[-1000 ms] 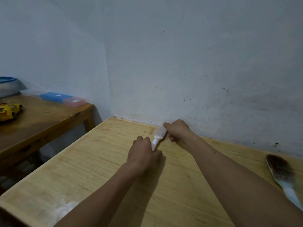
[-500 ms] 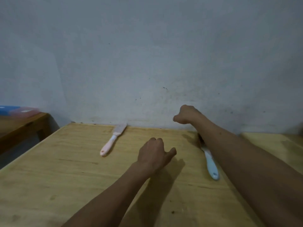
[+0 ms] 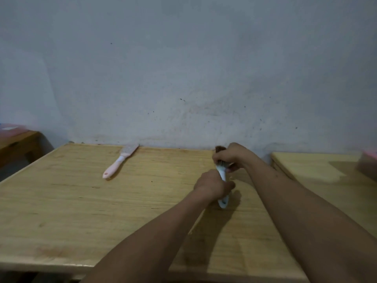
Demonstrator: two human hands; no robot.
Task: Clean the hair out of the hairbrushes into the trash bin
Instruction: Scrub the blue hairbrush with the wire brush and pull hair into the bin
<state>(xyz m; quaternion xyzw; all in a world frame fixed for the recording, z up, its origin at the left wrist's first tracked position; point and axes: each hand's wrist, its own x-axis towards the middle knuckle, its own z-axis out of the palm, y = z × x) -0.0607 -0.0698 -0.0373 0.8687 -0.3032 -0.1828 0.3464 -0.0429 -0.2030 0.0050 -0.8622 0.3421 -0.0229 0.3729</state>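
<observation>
Two brushes: a pink plastic hairbrush (image 3: 120, 160) and a pale-blue plastic hairbrush (image 3: 222, 174) on the light wooden table (image 3: 81, 211).
Just changed: both hands have closed on the blue brush, which half a second ago lay untouched under the right forearm.
Left hand (image 3: 213, 185): fingers wrapped around the blue handle, whose end sticks out below the fist.
Right hand (image 3: 230, 155): fingers curled over the bristle head, pinching at the brown hair tuft (image 3: 220, 149) showing above the knuckles.
Meaning for the task: judging by the grips, the second brush is now being stripped; the pulling has probably only begun.
Pink brush: lying free near the grey wall (image 3: 183, 78), well apart from the hands, bristles pale; it seems done, though its head is too small to tell.
Against one second ago: then both hands worked the pink brush and the blue one lay at the right table edge.
Trash bin: not in view, so the pulled hair must be carried off-frame.
Beside: a second wooden table (image 3: 306, 166) to the right.
</observation>
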